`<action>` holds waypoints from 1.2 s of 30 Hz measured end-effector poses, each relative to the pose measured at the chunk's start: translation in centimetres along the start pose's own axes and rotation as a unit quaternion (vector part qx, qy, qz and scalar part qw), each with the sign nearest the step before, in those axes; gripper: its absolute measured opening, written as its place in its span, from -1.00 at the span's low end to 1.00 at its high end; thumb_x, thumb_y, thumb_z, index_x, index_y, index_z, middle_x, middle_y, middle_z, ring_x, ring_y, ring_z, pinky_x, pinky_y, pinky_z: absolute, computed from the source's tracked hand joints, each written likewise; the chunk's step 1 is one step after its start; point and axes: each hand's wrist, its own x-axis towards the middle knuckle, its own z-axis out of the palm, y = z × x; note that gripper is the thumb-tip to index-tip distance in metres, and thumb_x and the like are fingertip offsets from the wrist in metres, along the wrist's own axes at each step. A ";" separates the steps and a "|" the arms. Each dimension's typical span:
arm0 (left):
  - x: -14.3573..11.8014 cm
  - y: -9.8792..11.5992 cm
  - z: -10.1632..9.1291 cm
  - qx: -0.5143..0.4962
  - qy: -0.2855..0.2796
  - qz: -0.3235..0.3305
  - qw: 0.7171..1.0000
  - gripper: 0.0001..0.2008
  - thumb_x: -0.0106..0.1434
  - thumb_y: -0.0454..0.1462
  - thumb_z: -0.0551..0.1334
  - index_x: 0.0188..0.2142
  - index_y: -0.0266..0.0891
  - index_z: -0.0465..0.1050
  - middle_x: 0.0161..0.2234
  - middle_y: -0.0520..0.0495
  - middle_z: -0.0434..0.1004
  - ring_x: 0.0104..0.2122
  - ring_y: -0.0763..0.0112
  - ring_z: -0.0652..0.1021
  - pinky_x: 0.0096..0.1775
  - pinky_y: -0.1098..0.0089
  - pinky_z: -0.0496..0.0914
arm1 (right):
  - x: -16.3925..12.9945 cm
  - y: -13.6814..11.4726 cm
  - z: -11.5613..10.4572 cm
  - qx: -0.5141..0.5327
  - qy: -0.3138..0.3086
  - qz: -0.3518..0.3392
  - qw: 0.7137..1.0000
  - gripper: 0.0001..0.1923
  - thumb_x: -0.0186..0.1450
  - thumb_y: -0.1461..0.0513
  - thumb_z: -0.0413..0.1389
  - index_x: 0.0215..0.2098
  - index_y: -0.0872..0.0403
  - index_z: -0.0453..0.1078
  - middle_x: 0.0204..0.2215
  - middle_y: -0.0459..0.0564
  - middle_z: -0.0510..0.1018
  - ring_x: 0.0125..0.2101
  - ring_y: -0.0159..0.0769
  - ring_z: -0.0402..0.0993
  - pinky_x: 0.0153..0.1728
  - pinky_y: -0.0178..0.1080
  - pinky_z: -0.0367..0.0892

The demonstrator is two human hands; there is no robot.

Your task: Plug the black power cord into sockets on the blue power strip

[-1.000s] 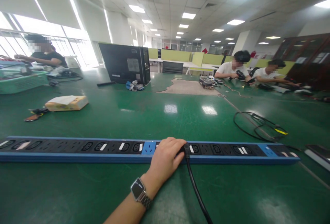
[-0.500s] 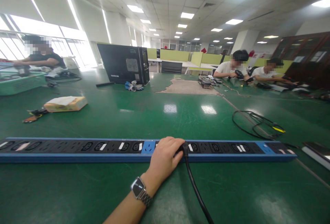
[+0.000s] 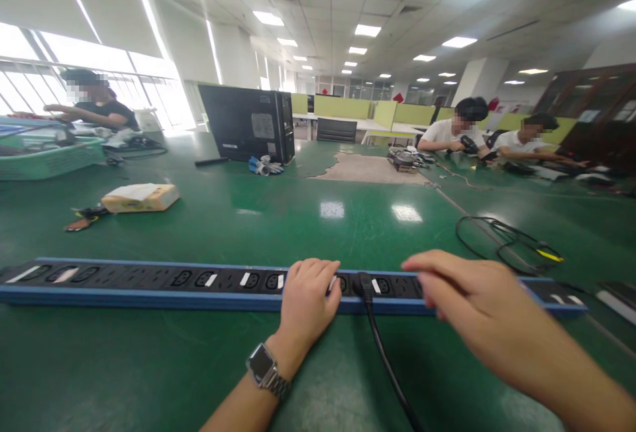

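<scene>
The fingers (image 3: pixel 318 273) of the left hand (image 3: pixel 305 303) lie curled and flat on top of one long blue and black power strip (image 3: pixel 149 281), pressing on it without gripping anything. Just to their right, one black plug (image 3: pixel 364 284) sits in a socket of the strip, and its single black cable (image 3: pixel 387 366) runs toward the bottom edge of the view. The right hand (image 3: pixel 467 299) hovers over the strip to the right of the plug, fingers loosely spread and holding nothing; it hides part of the strip. One watch (image 3: pixel 263 367) with a metal band is on the left wrist.

The strip lies lengthwise across the near part of the green table (image 3: pixel 298 220). Small white labels sit beside several sockets, but their writing is too small to read.

Farther out on the table lie one loose coil of black cable (image 3: pixel 507 243) at the right, one flat tan box (image 3: pixel 142 197) at the left, one green basket (image 3: pixel 50 157) at the far left, and one black computer case (image 3: pixel 248 122) standing upright in the middle distance. Three other people sit at the table: one at the far left, two at the far right.
</scene>
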 end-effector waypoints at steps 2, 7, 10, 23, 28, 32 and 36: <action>0.0 -0.3 0.0 0.034 -0.003 -0.016 0.999 -0.75 0.24 -0.32 0.18 -0.09 -0.21 0.49 -0.12 -0.09 0.57 -0.09 0.18 0.48 0.00 0.10 0.28 | 2.8 -2.0 1.5 -0.021 -0.062 0.035 0.997 -0.64 0.33 0.03 -0.05 -0.05 -0.03 0.43 -0.35 -0.02 0.60 -0.32 -0.23 0.53 -0.31 -0.24 0.34; 0.0 -0.3 0.4 0.065 -0.047 -0.024 0.997 -0.77 0.28 -0.29 0.13 -0.14 -0.20 0.52 -0.14 -0.06 0.59 -0.11 0.21 0.50 0.03 0.10 0.27 | 5.1 -4.1 6.2 -0.107 -0.105 0.062 0.987 -0.68 0.29 0.04 -0.04 -0.15 0.02 0.41 -0.36 0.05 0.60 -0.32 -0.11 0.55 -0.39 -0.23 0.26; 0.1 -0.3 0.5 0.068 -0.058 -0.029 0.996 -0.77 0.27 -0.28 0.14 -0.15 -0.20 0.53 -0.16 -0.05 0.59 -0.14 0.23 0.51 0.00 0.14 0.29 | 5.2 -4.1 7.0 -0.117 -0.092 0.051 0.987 -0.76 0.27 0.18 -0.05 -0.22 0.05 0.42 -0.37 0.07 0.60 -0.32 -0.13 0.55 -0.38 -0.24 0.24; 0.1 -0.1 0.6 0.078 -0.058 -0.031 0.995 -0.78 0.26 -0.28 0.14 -0.16 -0.17 0.53 -0.18 -0.05 0.59 -0.15 0.24 0.51 -0.02 0.16 0.29 | 5.8 -5.4 3.7 -0.054 0.045 0.036 0.997 -0.76 0.27 0.18 -0.04 -0.24 0.03 0.44 -0.51 -0.04 0.55 -0.46 -0.25 0.46 -0.45 -0.28 0.10; 0.0 -0.3 0.5 0.072 -0.052 -0.029 0.996 -0.77 0.27 -0.29 0.12 -0.16 -0.18 0.53 -0.18 -0.05 0.60 -0.17 0.24 0.51 -0.03 0.16 0.29 | 6.5 -2.1 -1.3 0.172 -0.007 0.078 0.982 -0.69 0.22 0.09 0.01 -0.15 0.01 0.43 -0.65 -0.18 0.38 -0.61 -0.38 0.29 -0.56 -0.34 0.08; 0.0 -0.3 0.5 0.068 -0.044 -0.027 0.996 -0.78 0.27 -0.29 0.12 -0.18 -0.17 0.53 -0.20 -0.06 0.60 -0.17 0.24 0.51 -0.04 0.17 0.29 | 5.7 5.5 -3.2 0.397 -0.096 0.235 0.882 -0.59 0.25 -0.06 -0.07 -0.56 0.05 0.23 -0.73 -0.23 0.16 -0.73 -0.50 0.01 -0.66 -0.37 -0.08; 0.1 -0.1 0.5 0.065 -0.040 -0.026 0.997 -0.77 0.27 -0.29 0.11 -0.18 -0.17 0.54 -0.21 -0.06 0.60 -0.18 0.23 0.51 -0.05 0.17 0.30 | 3.6 14.0 -4.0 0.187 -0.074 0.328 0.923 -0.40 0.30 -0.18 -0.35 -0.73 -0.04 -0.06 -0.82 -0.23 -0.07 -0.78 -0.51 -0.13 -0.66 -0.32 -0.18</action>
